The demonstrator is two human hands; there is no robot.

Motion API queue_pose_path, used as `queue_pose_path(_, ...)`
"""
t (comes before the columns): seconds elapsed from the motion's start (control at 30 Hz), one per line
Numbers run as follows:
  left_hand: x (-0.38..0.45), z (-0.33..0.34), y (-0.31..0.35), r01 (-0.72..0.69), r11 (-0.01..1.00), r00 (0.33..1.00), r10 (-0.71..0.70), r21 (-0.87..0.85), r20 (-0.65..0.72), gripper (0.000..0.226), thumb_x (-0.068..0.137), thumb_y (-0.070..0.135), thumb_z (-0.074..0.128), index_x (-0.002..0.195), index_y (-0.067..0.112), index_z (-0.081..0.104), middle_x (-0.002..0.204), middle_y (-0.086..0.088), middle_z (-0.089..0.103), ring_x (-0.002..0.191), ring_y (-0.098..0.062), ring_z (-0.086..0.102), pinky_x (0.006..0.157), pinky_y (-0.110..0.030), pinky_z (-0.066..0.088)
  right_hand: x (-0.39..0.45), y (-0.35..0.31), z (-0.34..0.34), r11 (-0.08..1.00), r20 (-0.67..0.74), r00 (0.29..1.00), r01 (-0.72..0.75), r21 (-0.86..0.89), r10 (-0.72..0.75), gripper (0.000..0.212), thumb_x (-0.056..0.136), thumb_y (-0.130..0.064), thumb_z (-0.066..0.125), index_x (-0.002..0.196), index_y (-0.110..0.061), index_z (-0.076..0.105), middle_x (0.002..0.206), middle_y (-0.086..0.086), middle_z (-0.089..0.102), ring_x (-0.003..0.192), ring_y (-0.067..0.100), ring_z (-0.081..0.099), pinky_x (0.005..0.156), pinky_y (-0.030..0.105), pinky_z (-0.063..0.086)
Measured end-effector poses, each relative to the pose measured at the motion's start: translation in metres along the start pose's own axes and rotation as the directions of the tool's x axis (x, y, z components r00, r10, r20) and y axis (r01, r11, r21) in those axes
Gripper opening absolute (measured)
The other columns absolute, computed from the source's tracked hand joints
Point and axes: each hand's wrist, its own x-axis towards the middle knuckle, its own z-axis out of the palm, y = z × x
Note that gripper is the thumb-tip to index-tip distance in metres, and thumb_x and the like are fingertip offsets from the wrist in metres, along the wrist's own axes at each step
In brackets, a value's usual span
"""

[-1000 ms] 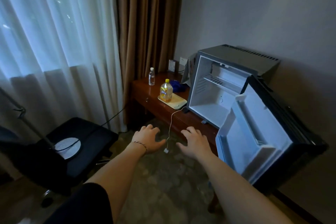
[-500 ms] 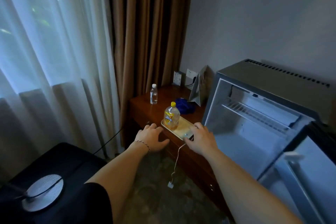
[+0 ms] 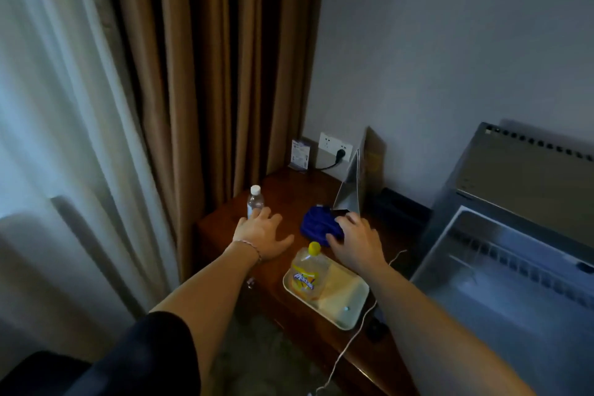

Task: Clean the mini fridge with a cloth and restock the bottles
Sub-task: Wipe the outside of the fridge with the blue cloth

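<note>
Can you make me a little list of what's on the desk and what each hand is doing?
left hand: open, spread above the desk, fingertips near the clear bottle
right hand: fingers on the blue cloth
blue cloth: bunched up on the wooden desk
clear bottle: upright, white cap, near the curtain
yellow bottle: upright on the pale tray
mini fridge: open, at the right, wire shelf inside

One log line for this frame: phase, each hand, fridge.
phase: reaching for cloth | right hand: on blue cloth | left hand: open, by water bottle | fridge: open
</note>
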Motion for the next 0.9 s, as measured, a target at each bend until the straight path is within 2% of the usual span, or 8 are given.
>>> queue_pose_path(0.1, 0.057, 0.003, -0.006, -0.039, 0.999, 0.999, 0.039, -0.009, 0.028, 0.066, 0.090, 0.068, 0.040, 0.142, 0.028, 0.043, 0.147, -0.002, 0.039, 0.139, -0.024, 0.032, 0.110, -0.046, 0.034, 0.043, 0.004, 0.011, 0.998, 0.033, 0.998, -0.055, -0.006, 0.055, 0.048, 0.098, -0.045, 0.054, 0.140, -0.024, 0.048, 0.142, 0.001, 0.042, 0.129, 0.023, 0.044, 0.106, 0.046, 0.041)
queue_pose_path(0.2, 0.115, 0.019, -0.011, -0.079, 0.997, 0.992, 0.077, 0.011, 0.102, 0.068, 0.090, 0.069, 0.037, 0.144, 0.027, 0.041, 0.147, -0.002, 0.038, 0.138, -0.025, 0.032, 0.113, -0.047, 0.031, 0.092, 0.012, 0.035, 0.995, 0.116, 0.989, -0.095, -0.013, 0.096, 0.056, 0.098, -0.049, 0.053, 0.147, -0.025, 0.041, 0.154, 0.002, 0.030, 0.140, 0.025, 0.033, 0.111, 0.048, 0.035)
queue_pose_path(0.37, 0.201, 0.049, -0.017, -0.071, 0.997, 0.990, 0.075, -0.033, 0.122, 0.069, 0.090, 0.067, 0.037, 0.145, 0.025, 0.040, 0.146, -0.004, 0.039, 0.135, -0.024, 0.034, 0.109, -0.046, 0.037, 0.177, 0.029, 0.085, 0.997, 0.216, 0.973, -0.067, -0.050, 0.076, 0.064, 0.096, -0.055, 0.051, 0.150, -0.026, 0.033, 0.161, 0.004, 0.018, 0.145, 0.029, 0.022, 0.114, 0.052, 0.030)
queue_pose_path(0.5, 0.251, 0.081, -0.021, -0.053, 0.998, 0.985, 0.059, -0.037, 0.164, 0.069, 0.090, 0.067, 0.037, 0.146, 0.026, 0.039, 0.147, -0.003, 0.038, 0.134, -0.024, 0.034, 0.108, -0.046, 0.037, 0.226, 0.043, 0.127, 0.994, 0.275, 0.955, -0.095, -0.062, 0.109, 0.071, 0.096, -0.061, 0.046, 0.154, -0.027, 0.024, 0.164, 0.006, 0.007, 0.150, 0.032, 0.009, 0.115, 0.061, 0.022)
queue_pose_path(0.7, 0.289, 0.132, -0.033, -0.035, 0.999, 0.976, 0.038, -0.022, 0.214, 0.067, 0.093, 0.065, 0.036, 0.149, 0.029, 0.032, 0.150, -0.002, 0.032, 0.137, -0.024, 0.031, 0.110, -0.046, 0.033, 0.264, 0.062, 0.185, 0.979, 0.417, 0.885, -0.184, -0.091, 0.205, 0.078, 0.092, -0.076, 0.034, 0.156, -0.046, 0.000, 0.164, 0.000, -0.020, 0.150, 0.042, -0.014, 0.109, 0.078, 0.013)
queue_pose_path(0.83, 0.301, 0.163, -0.040, -0.023, 0.999, 0.960, 0.033, -0.038, 0.277, 0.069, 0.092, 0.066, 0.035, 0.150, 0.028, 0.030, 0.151, -0.003, 0.031, 0.139, -0.025, 0.030, 0.111, -0.047, 0.035, 0.285, 0.070, 0.211, 0.955, 0.471, 0.833, -0.288, -0.075, 0.289, 0.081, 0.085, -0.086, 0.027, 0.151, -0.056, -0.008, 0.163, -0.001, -0.027, 0.147, 0.048, -0.017, 0.105, 0.083, 0.011)
queue_pose_path(0.9, 0.304, 0.175, -0.042, -0.017, 0.999, 0.956, 0.028, -0.039, 0.292, 0.068, 0.093, 0.065, 0.035, 0.150, 0.028, 0.031, 0.151, -0.002, 0.031, 0.138, -0.025, 0.030, 0.111, -0.047, 0.035, 0.291, 0.072, 0.225, 0.949, 0.478, 0.822, -0.302, -0.093, 0.309, 0.082, 0.081, -0.090, 0.023, 0.150, -0.058, -0.008, 0.163, -0.002, -0.026, 0.147, 0.050, -0.013, 0.103, 0.084, 0.010)
